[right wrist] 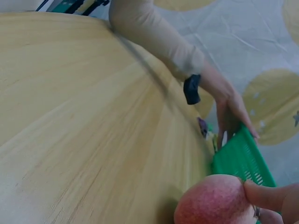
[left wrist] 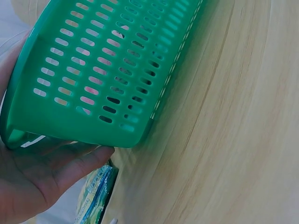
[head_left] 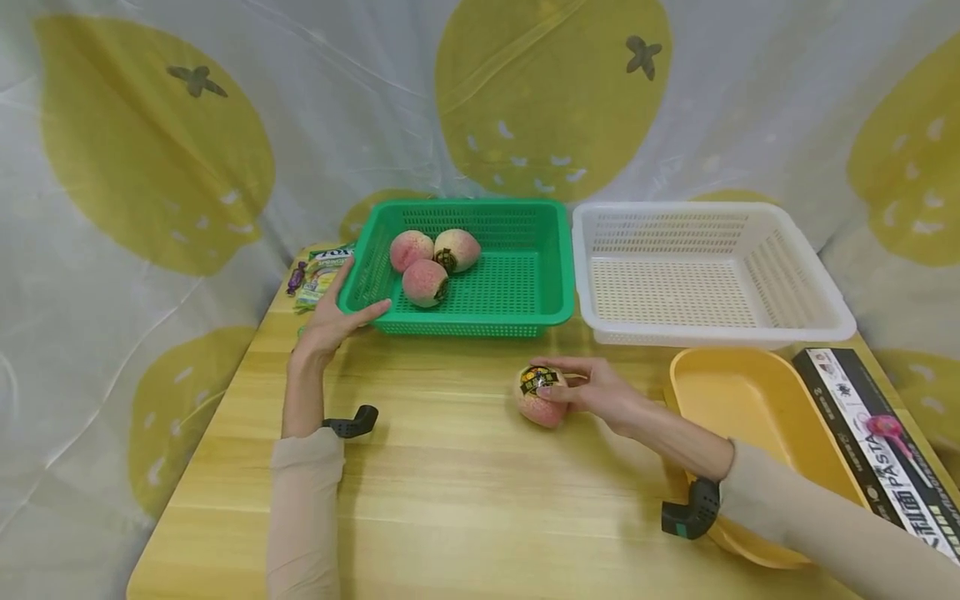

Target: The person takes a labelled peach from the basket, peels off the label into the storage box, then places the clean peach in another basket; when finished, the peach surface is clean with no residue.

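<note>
A green perforated basket (head_left: 510, 283) stands at the back with three pinkish peaches (head_left: 424, 283) gathered in its left half. My left hand (head_left: 330, 321) grips its near left corner, thumb over the rim and the other fingers along the outside of the short wall. In the left wrist view those fingers lie below the basket's end (left wrist: 79, 126). Nearer me, my right hand (head_left: 603, 396) pinches another peach (head_left: 542, 412) between thumb and fingers; a black and gold label is on its upper side. The right wrist view has that peach (right wrist: 212, 200) close up, thumb against it.
Beside the green basket is a white perforated basket (head_left: 660, 287). A yellow tub (head_left: 720, 383) lies partly beneath my right forearm, with a black pasta box (head_left: 847, 433) and a pink wrapped sweet (head_left: 885, 427) at far right. Packets (head_left: 318, 279) and a purple sweet (head_left: 297, 277) are behind my left hand.
</note>
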A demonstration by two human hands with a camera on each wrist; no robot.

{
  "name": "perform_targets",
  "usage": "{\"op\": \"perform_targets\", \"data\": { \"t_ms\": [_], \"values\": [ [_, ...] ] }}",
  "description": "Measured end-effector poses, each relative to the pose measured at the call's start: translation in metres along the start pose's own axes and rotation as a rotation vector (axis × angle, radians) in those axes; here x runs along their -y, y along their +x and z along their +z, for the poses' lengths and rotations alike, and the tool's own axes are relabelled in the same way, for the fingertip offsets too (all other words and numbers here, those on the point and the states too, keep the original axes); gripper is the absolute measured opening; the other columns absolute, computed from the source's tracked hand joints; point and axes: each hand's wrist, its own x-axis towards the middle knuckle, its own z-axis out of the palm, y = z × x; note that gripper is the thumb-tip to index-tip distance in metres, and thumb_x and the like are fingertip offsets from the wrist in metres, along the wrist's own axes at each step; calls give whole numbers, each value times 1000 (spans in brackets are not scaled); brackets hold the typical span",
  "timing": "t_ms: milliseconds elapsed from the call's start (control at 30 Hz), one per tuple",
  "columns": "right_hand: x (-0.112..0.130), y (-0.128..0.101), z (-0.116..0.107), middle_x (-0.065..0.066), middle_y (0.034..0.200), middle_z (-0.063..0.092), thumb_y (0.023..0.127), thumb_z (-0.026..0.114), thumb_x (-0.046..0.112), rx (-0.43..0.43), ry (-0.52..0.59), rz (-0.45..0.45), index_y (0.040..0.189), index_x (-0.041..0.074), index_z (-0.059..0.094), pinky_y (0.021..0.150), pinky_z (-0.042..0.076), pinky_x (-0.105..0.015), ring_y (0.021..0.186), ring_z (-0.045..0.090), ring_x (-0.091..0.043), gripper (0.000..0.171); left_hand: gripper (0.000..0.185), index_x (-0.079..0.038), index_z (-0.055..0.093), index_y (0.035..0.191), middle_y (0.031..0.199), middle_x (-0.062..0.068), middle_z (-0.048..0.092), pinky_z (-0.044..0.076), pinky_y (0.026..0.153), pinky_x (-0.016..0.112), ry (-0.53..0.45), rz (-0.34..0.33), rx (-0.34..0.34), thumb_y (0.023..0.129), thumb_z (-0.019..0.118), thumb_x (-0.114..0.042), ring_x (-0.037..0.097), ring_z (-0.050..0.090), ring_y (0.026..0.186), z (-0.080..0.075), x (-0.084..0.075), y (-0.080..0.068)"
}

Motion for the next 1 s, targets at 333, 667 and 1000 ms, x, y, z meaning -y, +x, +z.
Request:
{"op": "perform_targets", "data": {
  "t_ms": [333,667,1000],
  "values": [
    [0,-2,-12,-20,154,53,93,76,11,82,-50,-82,146,4,59,99,53,-24,139,55,-36,55,115,-49,-5,163,176,5,-4,24,127,59,31,12,-78,89,82,-35,35,11,161,2,-7,-6],
    [1,-3,-20,-18,154,54,97,72,13,208,-174,-113,151,6,53,100,52,-27,135,59,-35,57,131,-40,-16,163,175,-6,-16,12,131,58,40,335,-302,85,87,-18,25,-3,164,37,-36,-50],
    [3,-4,-27,-21,149,58,97,72,10,205,-166,-134,148,4,56,98,57,-28,128,64,-32,54,100,-26,40,160,163,-4,45,39,122,49,169,552,91,76,94,-18,22,44,150,164,-36,-109]
  ]
}}
